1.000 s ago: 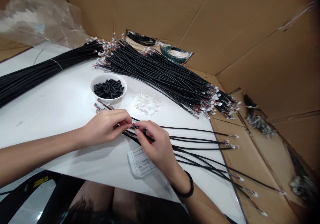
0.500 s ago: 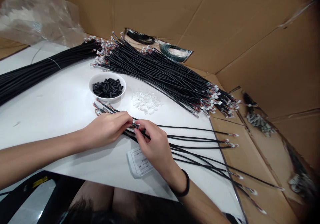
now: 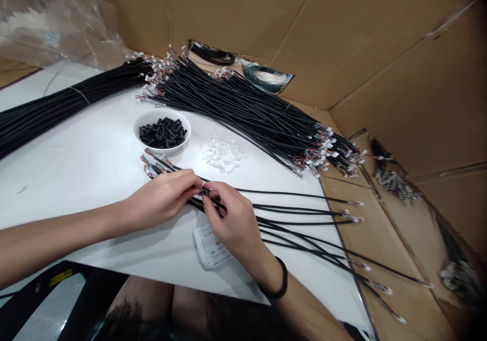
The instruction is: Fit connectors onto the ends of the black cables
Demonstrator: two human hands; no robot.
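My left hand [image 3: 167, 194] and my right hand [image 3: 232, 219] meet fingertip to fingertip over several black cables [image 3: 300, 209] on the white table. The right fingers pinch the end of one cable, where thin wires show. Between the left thumb and index finger is something small that the fingertips hide. Other cables run beneath both hands, with bare coloured wire ends [image 3: 147, 167] sticking out left of the left hand. Just beyond the hands lie a pile of small white connectors [image 3: 222, 154] and a white bowl [image 3: 137, 137] of short black tubes [image 3: 163, 133].
A big bundle of black cables with white plugs [image 3: 236, 112] lies across the back. Another tied bundle [image 3: 49, 107] is at the left. A clear plastic bag [image 3: 64, 26] stands behind it. Cardboard walls [image 3: 243, 11] enclose the table. A printed label bag [image 3: 209, 249] lies near my right wrist.
The fingertips of both hands have shifted slightly where they meet at the cable end. Everything else stays in place, apart from a small shift of the camera.
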